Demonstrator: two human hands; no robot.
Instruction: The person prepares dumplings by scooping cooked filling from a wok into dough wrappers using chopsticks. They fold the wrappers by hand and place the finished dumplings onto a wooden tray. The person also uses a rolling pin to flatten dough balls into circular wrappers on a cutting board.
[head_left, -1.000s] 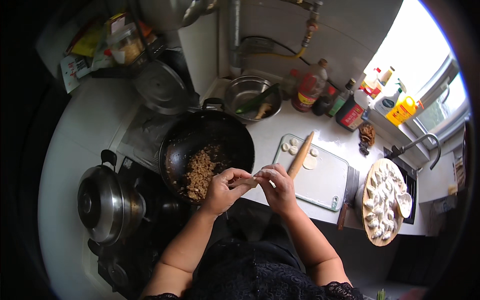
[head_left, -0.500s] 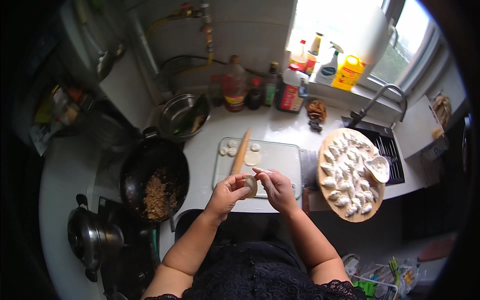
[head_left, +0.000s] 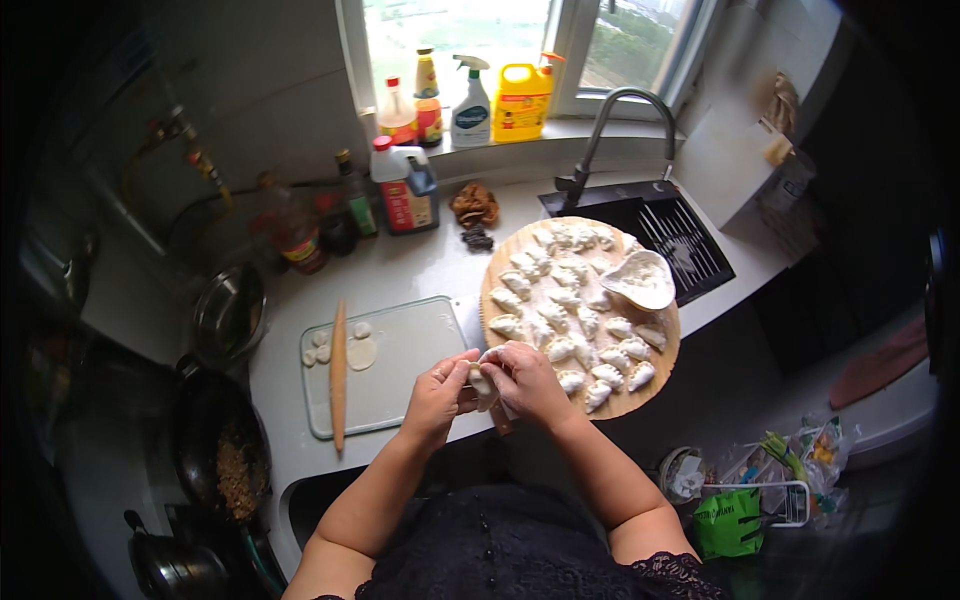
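A: How many hands?
B: Two: one bare left hand [head_left: 434, 400] and one bare right hand [head_left: 530, 384], with one pale folded dough dumpling [head_left: 484, 390] held.
A: Other dough?
B: Four small round white dough lumps [head_left: 361, 329], one flat cream-coloured wrapper [head_left: 362, 354].
A: Floury white crescent dumplings [head_left: 564, 297]?
B: More than twenty, packed too closely for an exact count.
A: Boards?
B: Two: one rectangular white board with a greenish rim [head_left: 415, 345], one round pale wooden board [head_left: 650, 372].
A: Tools?
B: One long tapered wooden rolling pin [head_left: 339, 385], one round black wok [head_left: 195, 402].
A: Spray bottles?
B: One, white plastic with a green trigger [head_left: 470, 118].
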